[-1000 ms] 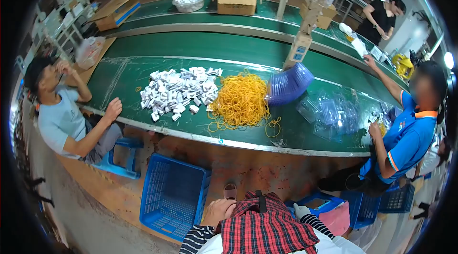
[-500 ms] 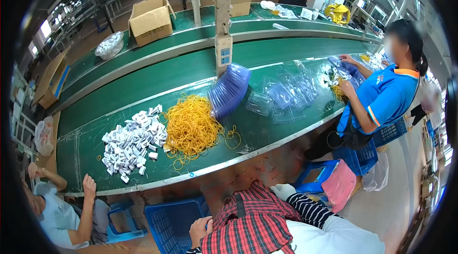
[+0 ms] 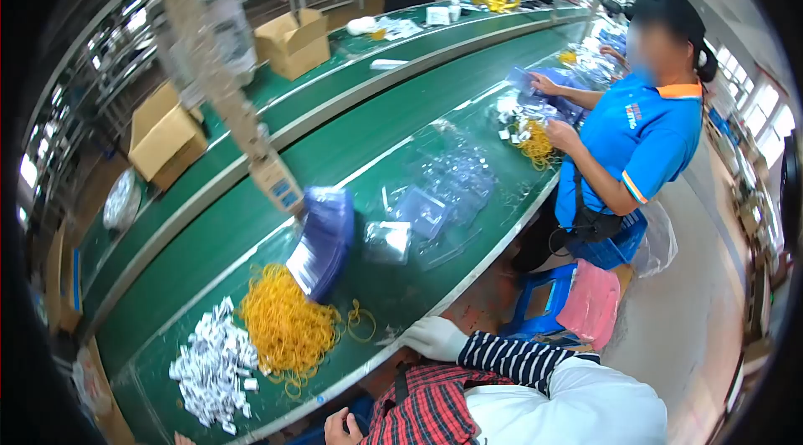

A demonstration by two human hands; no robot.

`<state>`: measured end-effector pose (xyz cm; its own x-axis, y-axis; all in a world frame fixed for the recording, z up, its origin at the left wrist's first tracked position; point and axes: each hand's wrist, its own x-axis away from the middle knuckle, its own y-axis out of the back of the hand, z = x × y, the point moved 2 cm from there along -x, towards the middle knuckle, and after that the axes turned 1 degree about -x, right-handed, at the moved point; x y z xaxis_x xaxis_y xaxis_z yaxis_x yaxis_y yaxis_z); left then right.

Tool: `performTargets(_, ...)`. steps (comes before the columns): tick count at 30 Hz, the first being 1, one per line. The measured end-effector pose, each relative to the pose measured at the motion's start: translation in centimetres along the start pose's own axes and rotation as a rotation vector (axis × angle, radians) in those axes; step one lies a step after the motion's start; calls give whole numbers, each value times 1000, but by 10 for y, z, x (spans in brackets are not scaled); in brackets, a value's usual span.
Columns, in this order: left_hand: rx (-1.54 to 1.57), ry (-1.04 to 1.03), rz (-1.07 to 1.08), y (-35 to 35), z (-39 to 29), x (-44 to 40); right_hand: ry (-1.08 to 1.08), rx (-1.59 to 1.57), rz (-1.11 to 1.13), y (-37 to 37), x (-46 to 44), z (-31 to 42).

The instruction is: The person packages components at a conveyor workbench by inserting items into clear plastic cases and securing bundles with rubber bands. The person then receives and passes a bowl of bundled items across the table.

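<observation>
My right hand (image 3: pixel 435 338), in a white glove, lies with its fingers stretched out on the metal edge of the green work table (image 3: pixel 393 278). My left hand (image 3: pixel 341 428) is bare and low at the bottom of the view, beside the red plaid cloth (image 3: pixel 418 411) on my lap. Its fingers are loosely bent with nothing visible in them, and its lower part is cut off. Nearest on the table are yellow rubber bands (image 3: pixel 288 324), with a few loose ones to their right. Left of them is a heap of small white pieces (image 3: pixel 213 365). A stack of clear bluish plastic trays (image 3: pixel 322 244) stands behind the bands.
Loose clear plastic packs (image 3: pixel 427 211) lie further along the table. A co-worker in a blue shirt (image 3: pixel 636 135) handles similar plastic at the right. A blue stool (image 3: pixel 535 303) with a pink cloth (image 3: pixel 590 303) stands beside me. Cardboard boxes (image 3: pixel 167 135) sit behind.
My view has turned to the right and the table appears tilted. My right hand has moved from my lap onto the table edge. My left hand stays low by the plaid cloth.
</observation>
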<state>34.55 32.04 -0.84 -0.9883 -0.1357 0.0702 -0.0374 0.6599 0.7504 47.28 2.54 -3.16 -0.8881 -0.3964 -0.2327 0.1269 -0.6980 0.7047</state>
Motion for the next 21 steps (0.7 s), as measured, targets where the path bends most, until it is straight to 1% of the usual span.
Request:
performTargets(1,-51,32,21,-2,-4,-11,98,31,-48,-3,-5,-9)
performTargets(2,-57,-32,-23,-4,-11,-24,82,22,-32,1,-13,-13)
performTargets(3,-65,-84,-71,-4,-18,-33,109,49,-74,8,-21,-17)
performTargets(4,-43,17,-7,-5,-21,-40,142,69,-110,14,-30,-22)
performTargets(5,-14,19,-28,-5,-30,-48,177,85,-145,22,-40,-25)
performTargets(7,38,16,-70,-5,-46,-62,117,103,-220,36,-58,-40)
performTargets(9,45,-8,-61,-3,-59,-72,19,217,-277,55,-77,-52)
performTargets(11,64,-41,-56,-4,-65,-83,-66,362,-385,71,-92,-66)
performTargets(12,-6,-220,-137,-13,-48,-96,-145,437,-391,77,-100,-72)
performTargets(13,-1,-255,-108,-22,-30,-102,-224,511,-399,83,-108,-78)
performTargets(15,-4,-330,-40,-17,-25,-118,-308,642,-279,84,-117,-102)
performTargets(16,-21,-305,-28,-12,-27,-123,-288,667,-285,78,-117,-117)
performTargets(17,-24,-331,-14,-4,-27,-130,-265,697,-289,82,-121,-118)
performTargets(18,-21,-358,-5,2,-26,-138,-260,653,-244,88,-126,-122)
performTargets(21,-12,-436,1,14,-25,-160,-367,601,-223,101,-136,-127)
